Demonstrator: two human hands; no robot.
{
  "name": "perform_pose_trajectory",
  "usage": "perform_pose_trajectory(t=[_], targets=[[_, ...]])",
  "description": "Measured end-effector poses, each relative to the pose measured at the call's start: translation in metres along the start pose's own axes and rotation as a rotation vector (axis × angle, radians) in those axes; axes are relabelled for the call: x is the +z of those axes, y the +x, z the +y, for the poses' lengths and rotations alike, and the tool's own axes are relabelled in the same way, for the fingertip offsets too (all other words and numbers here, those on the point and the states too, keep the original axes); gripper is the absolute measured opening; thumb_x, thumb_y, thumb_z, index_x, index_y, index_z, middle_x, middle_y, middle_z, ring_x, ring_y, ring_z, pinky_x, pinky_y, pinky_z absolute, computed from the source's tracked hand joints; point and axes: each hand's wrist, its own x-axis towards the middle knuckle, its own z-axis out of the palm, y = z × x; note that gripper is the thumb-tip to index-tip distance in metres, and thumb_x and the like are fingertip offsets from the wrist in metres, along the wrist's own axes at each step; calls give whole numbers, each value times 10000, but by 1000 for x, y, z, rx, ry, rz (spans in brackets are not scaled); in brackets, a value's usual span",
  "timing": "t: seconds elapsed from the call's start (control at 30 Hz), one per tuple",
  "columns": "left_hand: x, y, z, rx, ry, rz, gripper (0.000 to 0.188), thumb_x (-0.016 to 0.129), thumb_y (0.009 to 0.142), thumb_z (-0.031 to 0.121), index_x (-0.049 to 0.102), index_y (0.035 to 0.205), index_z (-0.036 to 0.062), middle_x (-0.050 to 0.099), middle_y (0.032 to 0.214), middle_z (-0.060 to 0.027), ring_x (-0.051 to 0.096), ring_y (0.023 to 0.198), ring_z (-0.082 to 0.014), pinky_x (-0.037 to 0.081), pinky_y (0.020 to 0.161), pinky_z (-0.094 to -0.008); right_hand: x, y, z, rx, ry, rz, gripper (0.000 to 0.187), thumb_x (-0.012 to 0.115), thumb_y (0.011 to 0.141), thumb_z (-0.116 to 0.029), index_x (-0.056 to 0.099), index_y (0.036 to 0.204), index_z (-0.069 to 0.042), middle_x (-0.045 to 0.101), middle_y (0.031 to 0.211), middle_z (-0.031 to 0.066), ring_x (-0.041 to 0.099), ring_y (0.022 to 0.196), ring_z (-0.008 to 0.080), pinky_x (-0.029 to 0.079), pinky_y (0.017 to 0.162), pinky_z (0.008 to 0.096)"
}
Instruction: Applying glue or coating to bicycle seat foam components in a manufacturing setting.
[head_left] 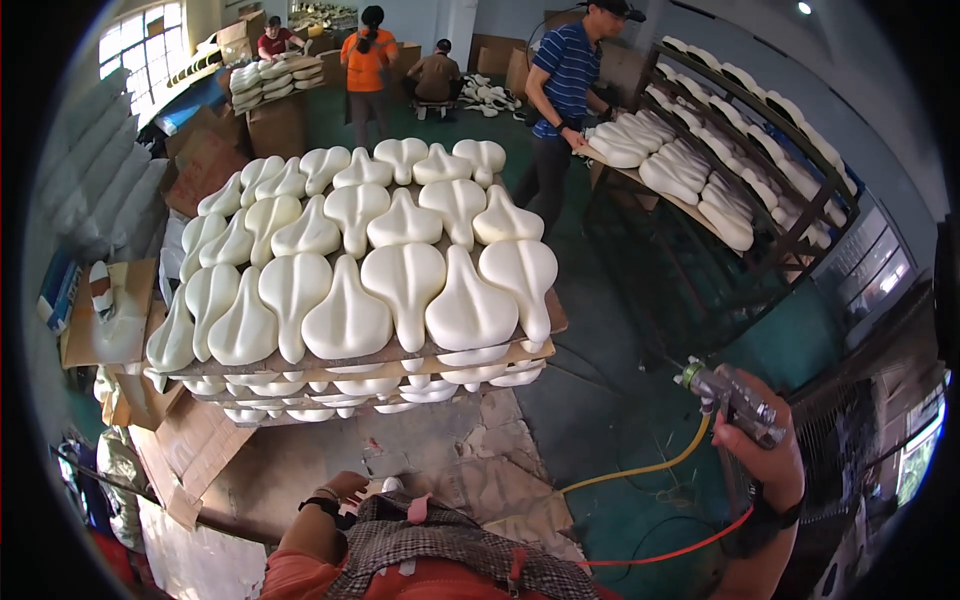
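Observation:
My right hand (762, 432) is closed around a spray gun (738, 402), held out to the right with its nozzle toward the upper left. A yellow hose (640, 470) runs from the gun down to the left. My left hand (345, 487) hangs low by my checked apron (440, 540), fingers loosely apart, with nothing visible in it. Ahead of it stands a stack of boards (460, 362) bearing cream-white foam bicycle saddle pads (345, 312), laid in rows with noses alternating. More layers of pads show beneath the top board. Neither hand touches the pads.
At the right, a person in a blue striped shirt (572, 75) holds a board of pads (690, 180) beside a dark rack (790, 130). Several people work at the back. Cardboard (190, 450) lies at the left, and a red hose (670, 550) crosses near my right forearm.

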Motion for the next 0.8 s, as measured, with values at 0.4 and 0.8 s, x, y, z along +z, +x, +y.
perform_pose_trajectory(t=[0.4,0.8], targets=[[-47,13,-39,-119,-147,-36,464,495,901,318,426,1256,28,552,1175,-161,589,770,-299,533,620,-445,35,12,-24,145,4,55,559,614,747,-43,446,1272,50,595,805,40,570,686,97,478,649,233],[-99,12,-58,-84,-329,-57,444,587,865,322,480,1200,51,548,1178,-149,598,825,-308,529,701,-452,111,107,-58,-44,66,75,491,585,779,10,469,1255,43,600,861,46,553,668,80,476,624,224]])
